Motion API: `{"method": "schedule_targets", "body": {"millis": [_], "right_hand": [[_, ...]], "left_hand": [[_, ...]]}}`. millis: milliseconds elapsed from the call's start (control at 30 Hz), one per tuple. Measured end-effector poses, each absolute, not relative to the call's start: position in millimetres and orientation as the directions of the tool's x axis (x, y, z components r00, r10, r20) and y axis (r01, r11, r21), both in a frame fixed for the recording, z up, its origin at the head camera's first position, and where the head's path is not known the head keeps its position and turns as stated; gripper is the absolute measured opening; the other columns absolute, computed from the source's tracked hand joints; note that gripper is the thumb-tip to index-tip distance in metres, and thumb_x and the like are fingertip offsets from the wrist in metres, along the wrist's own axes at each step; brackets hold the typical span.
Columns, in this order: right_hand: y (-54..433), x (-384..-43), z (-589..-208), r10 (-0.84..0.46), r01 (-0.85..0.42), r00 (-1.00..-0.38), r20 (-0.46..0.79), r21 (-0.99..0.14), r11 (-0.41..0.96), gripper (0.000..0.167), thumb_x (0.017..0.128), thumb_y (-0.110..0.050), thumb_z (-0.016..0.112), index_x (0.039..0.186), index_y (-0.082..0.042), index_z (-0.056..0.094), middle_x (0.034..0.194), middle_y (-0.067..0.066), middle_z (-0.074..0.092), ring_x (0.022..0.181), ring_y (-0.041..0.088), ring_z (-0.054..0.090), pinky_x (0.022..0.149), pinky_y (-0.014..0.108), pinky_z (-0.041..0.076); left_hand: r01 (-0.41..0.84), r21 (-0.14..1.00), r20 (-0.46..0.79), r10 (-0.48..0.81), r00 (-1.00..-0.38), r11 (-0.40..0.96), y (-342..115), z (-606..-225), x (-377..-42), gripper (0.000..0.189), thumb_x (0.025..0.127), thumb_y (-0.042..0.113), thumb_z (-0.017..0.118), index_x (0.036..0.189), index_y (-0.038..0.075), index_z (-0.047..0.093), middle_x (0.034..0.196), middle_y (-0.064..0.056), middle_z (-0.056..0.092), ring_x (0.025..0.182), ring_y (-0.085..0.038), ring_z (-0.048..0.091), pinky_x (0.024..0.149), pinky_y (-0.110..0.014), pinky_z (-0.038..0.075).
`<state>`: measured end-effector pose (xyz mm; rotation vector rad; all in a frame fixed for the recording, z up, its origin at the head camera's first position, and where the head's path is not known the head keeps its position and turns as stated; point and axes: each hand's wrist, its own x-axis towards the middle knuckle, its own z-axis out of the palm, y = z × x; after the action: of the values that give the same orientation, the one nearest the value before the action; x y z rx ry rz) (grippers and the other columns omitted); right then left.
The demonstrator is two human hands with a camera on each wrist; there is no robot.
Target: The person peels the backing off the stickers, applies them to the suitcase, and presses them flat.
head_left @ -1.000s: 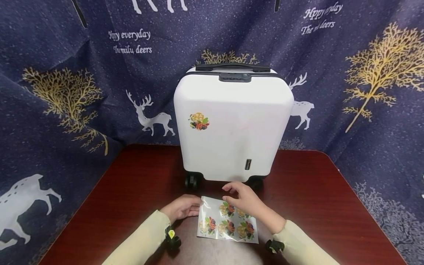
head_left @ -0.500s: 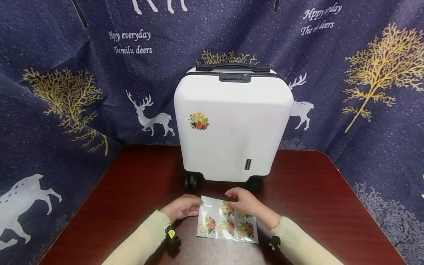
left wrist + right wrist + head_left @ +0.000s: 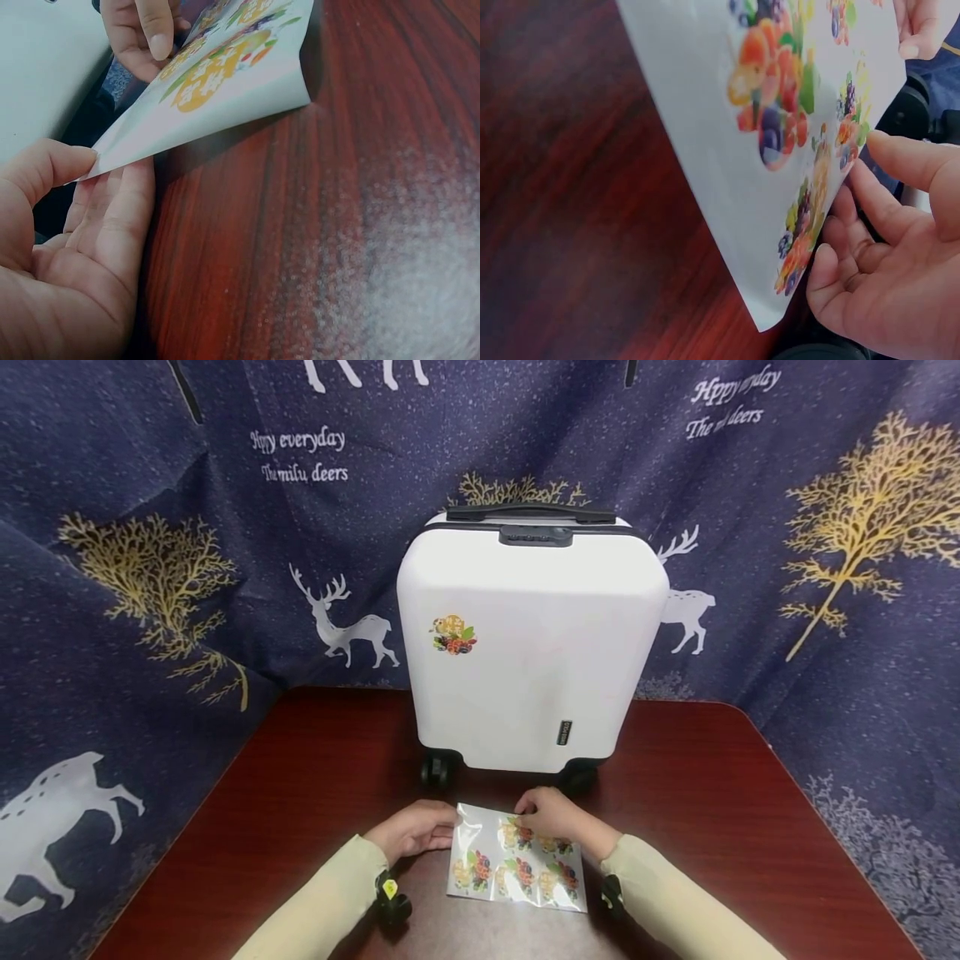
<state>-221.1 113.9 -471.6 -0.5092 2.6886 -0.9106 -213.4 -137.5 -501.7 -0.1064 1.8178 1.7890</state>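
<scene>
A glossy white sheet of fruit stickers [image 3: 480, 833] is held slightly tilted above the table in front of the suitcase. Several fruit-cluster stickers are on it, and its upper left spot is blank. My left hand [image 3: 415, 828] pinches the upper left corner; in the left wrist view the thumb [image 3: 71, 161] lies on top and the fingers are beneath. At the top edge, my right hand [image 3: 557, 818] pinches the sheet beside a sticker [image 3: 847, 120], thumb on the face and fingers behind. Beyond stands a white suitcase [image 3: 525, 668] bearing one fruit sticker [image 3: 453, 637] at its upper left.
The suitcase stands upright on black wheels [image 3: 435, 770], with a black handle [image 3: 531, 513] on top. Under everything is a dark red wooden table [image 3: 300, 760]. A blue cloth with deer and trees [image 3: 330, 527] hangs behind and at both sides.
My right hand has moved slightly down and its thumb and fingers have closed onto the sheet's top edge. My left hand keeps its hold on the corner.
</scene>
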Motion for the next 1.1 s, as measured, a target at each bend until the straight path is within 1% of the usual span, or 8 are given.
{"method": "schedule_targets", "body": {"millis": [100,300,367,500,600,767,900,1100], "right_hand": [[114,-222,-472,-0.402,-0.235,-0.906,-0.131,-0.635,0.736,0.005,0.089,-0.006,0.071,0.090,-0.001,0.071,0.083,0.006,0.069,0.073,0.011,0.056,0.065,0.025,0.049],[116,-223,-473,-0.441,-0.267,-0.891,-0.106,-0.663,0.699,0.005,0.088,-0.004,0.071,0.085,0.000,0.069,0.080,0.007,0.069,0.071,0.010,0.054,0.063,0.024,0.048],[117,-224,-473,-0.451,-0.270,-0.886,-0.106,-0.675,0.687,0.005,0.088,-0.004,0.071,0.085,0.000,0.068,0.079,0.007,0.068,0.070,0.009,0.054,0.063,0.023,0.048],[119,-224,-474,-0.494,-0.295,-0.863,-0.102,-0.692,0.659,0.005,0.089,-0.003,0.070,0.085,0.000,0.068,0.077,0.007,0.068,0.070,0.008,0.053,0.063,0.022,0.047],[120,-224,-474,-0.521,-0.311,-0.847,-0.105,-0.697,0.647,0.007,0.090,-0.004,0.071,0.084,-0.001,0.068,0.077,0.005,0.067,0.071,0.008,0.052,0.064,0.022,0.046],[122,-225,-474,-0.536,-0.322,-0.837,-0.113,-0.690,0.648,0.009,0.091,-0.007,0.073,0.084,-0.003,0.069,0.076,0.002,0.065,0.070,0.007,0.051,0.064,0.021,0.045],[122,-225,-474,-0.545,-0.319,-0.830,-0.120,-0.699,0.640,0.010,0.091,-0.008,0.073,0.085,-0.003,0.069,0.076,0.003,0.066,0.070,0.007,0.051,0.064,0.021,0.046],[122,-225,-473,-0.542,-0.306,-0.831,-0.128,-0.708,0.636,0.009,0.091,-0.010,0.073,0.086,-0.003,0.070,0.080,0.004,0.069,0.072,0.007,0.053,0.067,0.022,0.047]], "left_hand": [[-0.447,0.890,-0.451,0.335,-0.827,0.094,-137,-502,-213,0.008,0.094,0.003,0.059,0.101,0.000,0.062,0.087,-0.002,0.074,0.085,-0.011,0.071,0.086,-0.030,0.063],[-0.447,0.890,-0.451,0.335,-0.827,0.093,-137,-503,-213,0.009,0.093,0.003,0.059,0.101,0.001,0.063,0.088,-0.002,0.074,0.087,-0.012,0.072,0.088,-0.031,0.063],[-0.448,0.889,-0.452,0.336,-0.826,0.096,-137,-503,-213,0.016,0.092,0.006,0.059,0.105,-0.002,0.064,0.092,-0.006,0.076,0.089,-0.013,0.072,0.090,-0.033,0.063],[-0.480,0.872,-0.484,0.327,-0.812,0.101,-136,-502,-215,0.027,0.090,0.014,0.060,0.110,-0.003,0.066,0.098,-0.009,0.077,0.089,-0.016,0.072,0.092,-0.035,0.063],[-0.482,0.864,-0.502,0.346,-0.793,0.148,-135,-499,-220,0.028,0.092,0.022,0.062,0.107,0.000,0.069,0.094,-0.006,0.076,0.084,-0.015,0.072,0.087,-0.034,0.064],[-0.381,0.879,-0.475,0.452,-0.755,0.286,-129,-493,-233,0.033,0.095,0.029,0.062,0.106,0.000,0.071,0.087,-0.001,0.077,0.078,-0.010,0.071,0.076,-0.027,0.063],[-0.324,0.880,-0.469,0.518,-0.716,0.349,-122,-492,-243,0.034,0.096,0.028,0.063,0.107,-0.003,0.072,0.084,0.000,0.075,0.076,-0.008,0.071,0.070,-0.025,0.061],[-0.281,0.861,-0.487,0.530,-0.694,0.423,-116,-492,-254,0.029,0.093,0.025,0.068,0.103,-0.001,0.075,0.082,0.000,0.073,0.074,-0.010,0.068,0.065,-0.024,0.059]]}}
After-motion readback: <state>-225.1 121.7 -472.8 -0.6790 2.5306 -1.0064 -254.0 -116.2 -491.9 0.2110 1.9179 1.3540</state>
